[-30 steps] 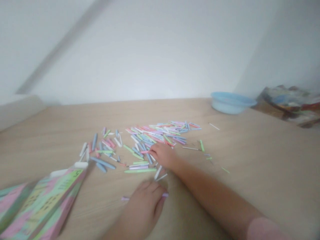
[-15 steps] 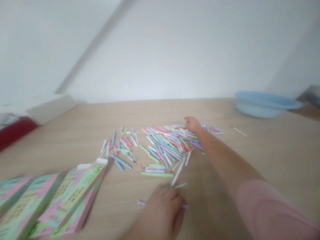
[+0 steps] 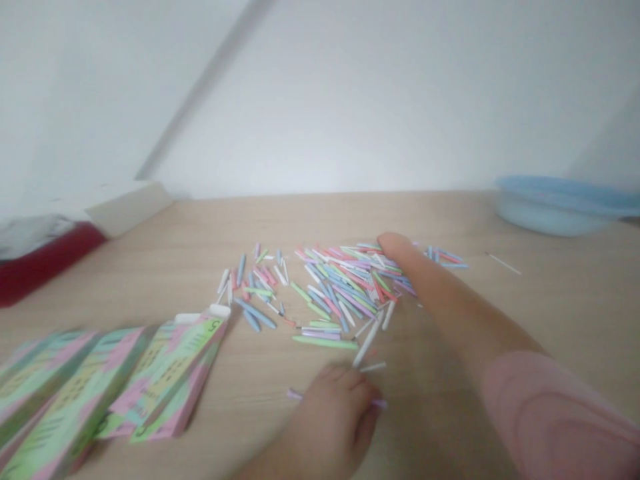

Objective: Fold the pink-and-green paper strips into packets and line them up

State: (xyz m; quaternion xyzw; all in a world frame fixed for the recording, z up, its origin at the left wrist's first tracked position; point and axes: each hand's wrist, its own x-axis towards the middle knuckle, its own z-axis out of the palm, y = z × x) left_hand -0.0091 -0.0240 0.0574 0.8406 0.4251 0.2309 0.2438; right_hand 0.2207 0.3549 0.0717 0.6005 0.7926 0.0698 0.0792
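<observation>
Hands: both bare, over a wooden tabletop (image 3: pixel 560 320); the left hand (image 3: pixel 333 417) sits low and close to the viewer, and the right hand (image 3: pixel 400 252) reaches out well ahead of it.
Left hand: curled closed over a thin lilac stick (image 3: pixel 377 403), whose ends show on either side of the hand; the fingers hide exactly how it is gripped.
Right hand: fingers straight and held together, lying on the far edge of the pile of pastel sticks (image 3: pixel 345 290); no stick shows pinched between them. A pink sleeve (image 3: pixel 545 413) covers the upper arm.
Pile: loose pink, green, blue, lilac and white sticks lie crisscrossed, flat on the wood, between the two hands and mostly beyond the left one.
Nearby sticks: a white stick (image 3: pixel 367 343) and a shorter white stick (image 3: pixel 373 367) lie just above the left hand, beside a long green stick (image 3: pixel 325 342). A smaller scattered group of sticks (image 3: pixel 253 280) lies left of the pile, and another group (image 3: pixel 445 259) lies just past the right hand.
Around: printed pink-and-green packets (image 3: pixel 165 373) lie at the lower left, a pale blue bowl (image 3: pixel 555 207) stands at the far right of the table, and a lone thin white stick (image 3: pixel 503 263) lies in front of it. A white wall (image 3: pixel 375 100) rises behind.
</observation>
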